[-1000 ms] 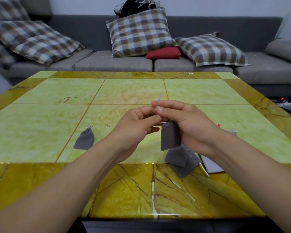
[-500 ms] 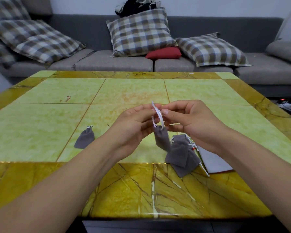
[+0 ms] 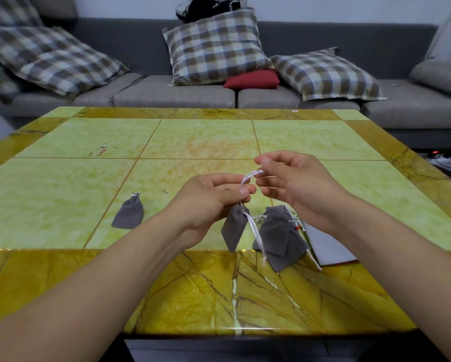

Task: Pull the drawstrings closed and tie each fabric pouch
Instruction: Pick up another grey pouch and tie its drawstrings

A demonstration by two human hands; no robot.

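- My left hand [image 3: 214,198] covers the neck of the hanging grey pouch [image 3: 234,229], so I cannot tell how tightly it is drawn.
- Where the white drawstring [image 3: 249,176] meets my right hand [image 3: 295,185], the fingers hide its end.
- The pile of pouches [image 3: 280,237] overlaps itself; I cannot count it.
- The grey sheet [image 3: 328,248] lies partly under that pile and my right wrist.
- Both forearms run off the bottom edge.
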